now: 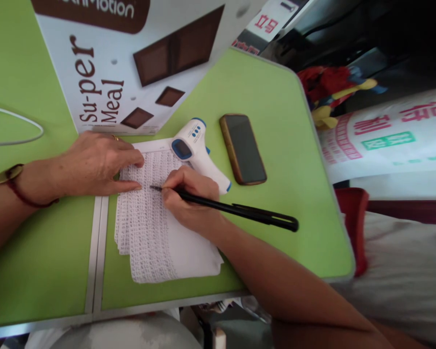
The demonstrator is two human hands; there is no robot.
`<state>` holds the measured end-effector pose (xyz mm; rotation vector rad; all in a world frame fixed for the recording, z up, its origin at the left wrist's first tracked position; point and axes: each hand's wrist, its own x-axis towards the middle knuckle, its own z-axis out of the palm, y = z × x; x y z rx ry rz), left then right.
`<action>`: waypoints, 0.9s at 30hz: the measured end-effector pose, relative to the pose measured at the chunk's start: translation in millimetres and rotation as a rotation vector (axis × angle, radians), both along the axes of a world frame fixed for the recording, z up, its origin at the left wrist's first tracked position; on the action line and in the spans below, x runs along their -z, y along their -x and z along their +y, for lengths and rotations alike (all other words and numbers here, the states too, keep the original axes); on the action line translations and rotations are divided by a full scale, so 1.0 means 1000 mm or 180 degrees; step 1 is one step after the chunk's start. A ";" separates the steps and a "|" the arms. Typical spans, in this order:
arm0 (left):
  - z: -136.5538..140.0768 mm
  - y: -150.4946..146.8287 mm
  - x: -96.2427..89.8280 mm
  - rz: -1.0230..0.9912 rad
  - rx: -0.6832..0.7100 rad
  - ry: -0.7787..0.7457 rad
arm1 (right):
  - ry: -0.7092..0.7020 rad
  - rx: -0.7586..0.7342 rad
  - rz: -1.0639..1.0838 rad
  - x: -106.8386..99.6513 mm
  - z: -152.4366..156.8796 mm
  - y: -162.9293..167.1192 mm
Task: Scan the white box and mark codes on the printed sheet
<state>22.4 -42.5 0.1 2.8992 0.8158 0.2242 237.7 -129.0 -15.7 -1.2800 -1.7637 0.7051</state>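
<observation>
A black pen [236, 208] is gripped in my right hand [192, 196], its tip on or just over the top sheet. Dense rows of handwriting cover the left part of the stacked paper sheets [148, 242]; the right part of the top sheet is blank. My left hand [105, 162] lies on the upper left of the sheets, thumb and forefinger stretched out and apart, holding nothing. Touching the paper's upper right is a white and blue infrared thermometer [199, 155], partly behind my right hand.
To the right of the thermometer lies a smartphone [243, 149] with a brown case. A large white box [109, 53] stands behind the papers on the green table [32, 276]. A white cable [18, 114] is at left, and a printed white sack [388, 133] beyond the right edge.
</observation>
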 end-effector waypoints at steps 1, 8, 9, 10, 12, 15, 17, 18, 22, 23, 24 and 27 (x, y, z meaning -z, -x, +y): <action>0.000 0.000 0.000 -0.0005 -0.0009 0.0024 | -0.0001 -0.0062 0.0022 0.000 0.000 0.000; 0.000 0.001 0.001 0.0015 0.0008 -0.0045 | -0.0504 0.0422 0.0249 0.007 0.001 0.002; 0.000 0.001 0.001 0.0029 0.0013 -0.0064 | -0.0639 0.0539 0.0336 0.008 0.001 0.003; -0.001 0.002 0.001 0.0021 0.0024 -0.0082 | -0.0758 0.0620 0.0395 0.009 0.001 0.004; -0.001 0.002 0.002 -0.0021 0.0060 -0.0110 | -0.0923 0.0644 0.0406 0.009 0.002 0.004; -0.001 0.001 0.002 -0.0055 0.0077 -0.0119 | -0.1079 0.0407 0.0325 0.006 0.003 0.002; 0.000 0.001 0.001 -0.0014 0.0046 -0.0074 | -0.1000 0.0309 0.0223 0.003 0.002 0.000; 0.000 0.001 0.001 -0.0003 0.0027 -0.0062 | -0.0904 0.0301 0.0154 0.002 0.002 -0.001; 0.001 0.000 0.002 0.0051 0.0008 -0.0078 | -0.0501 0.0244 -0.0050 0.003 0.003 -0.003; 0.000 0.000 0.002 0.0073 0.0015 -0.0071 | -0.0495 0.0226 -0.0090 0.004 0.003 -0.004; 0.000 0.000 0.002 0.0090 0.0038 -0.0075 | -0.0565 0.0197 -0.0149 0.006 0.004 -0.005; -0.003 0.001 -0.004 -0.0127 0.0096 -0.0403 | -0.1122 -0.0016 -0.0700 0.011 0.009 -0.011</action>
